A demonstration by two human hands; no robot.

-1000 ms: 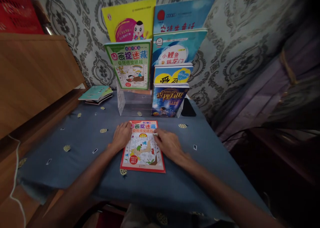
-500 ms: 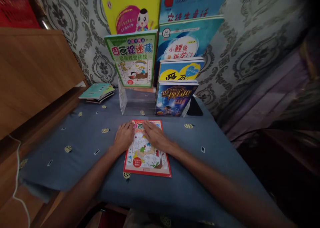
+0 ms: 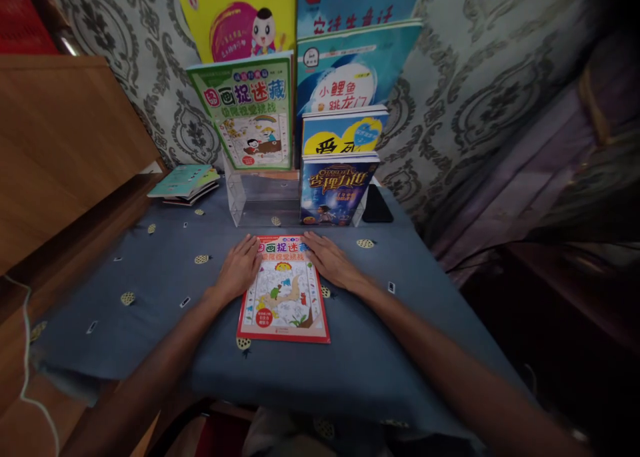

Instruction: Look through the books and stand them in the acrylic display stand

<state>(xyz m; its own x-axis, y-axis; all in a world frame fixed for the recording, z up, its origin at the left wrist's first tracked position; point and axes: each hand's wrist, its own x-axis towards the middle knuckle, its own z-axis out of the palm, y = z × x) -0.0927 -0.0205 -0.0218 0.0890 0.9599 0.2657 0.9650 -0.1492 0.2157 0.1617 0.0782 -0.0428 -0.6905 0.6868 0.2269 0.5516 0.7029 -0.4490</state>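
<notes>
A red-bordered picture book (image 3: 283,303) lies flat on the blue tablecloth, its cover facing up. My left hand (image 3: 241,265) rests along its upper left edge, fingers stretched out and together. On the opposite side, my right hand (image 3: 327,260) lies flat with its fingertips over the upper right corner of the cover. Neither hand grips the book. Just beyond it stands a clear acrylic book rack (image 3: 265,213), holding a green picture book (image 3: 250,113) at left and a dark blue book (image 3: 335,193) at front right.
Behind these, the rack also holds a yellow book (image 3: 200,17), a teal book (image 3: 395,50) and others. Several thin booklets (image 3: 183,181) are stacked at the back left. A black flat object (image 3: 377,207) lies right of the rack. A wooden panel (image 3: 65,150) borders the left; patterned wallpaper stands behind.
My right hand has slid right, off the middle of the cover to its right edge, uncovering the title. My left hand stays at the left edge. The whole view has shifted slightly.
</notes>
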